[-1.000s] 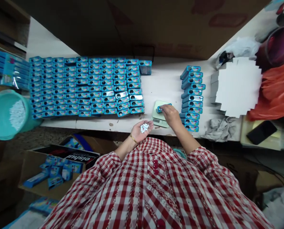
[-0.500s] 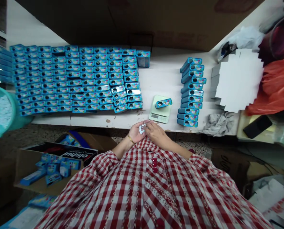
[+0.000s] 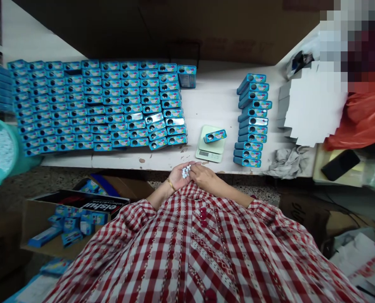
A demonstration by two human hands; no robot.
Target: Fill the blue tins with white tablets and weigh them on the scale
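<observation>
Pellets [image 3: 186, 171], small and white, sit in my left hand [image 3: 177, 176], which I hold palm up and loosely cupped, just on the near side of the scale [image 3: 216, 147]. My right hand [image 3: 204, 176] meets it there, fingers bent down to the pellets; whether they pinch one, I cannot tell. A second ago that right hand was over the scale, at the blue tin [image 3: 215, 136] — now the tin rests on the scale untouched, set a little askew, its labelled face up. My left palm was already holding pellets then. Left of the scale the packed tins [image 3: 94, 109] stand in their rows, and right of it a single line of tins [image 3: 253, 112] — both as they were.
</observation>
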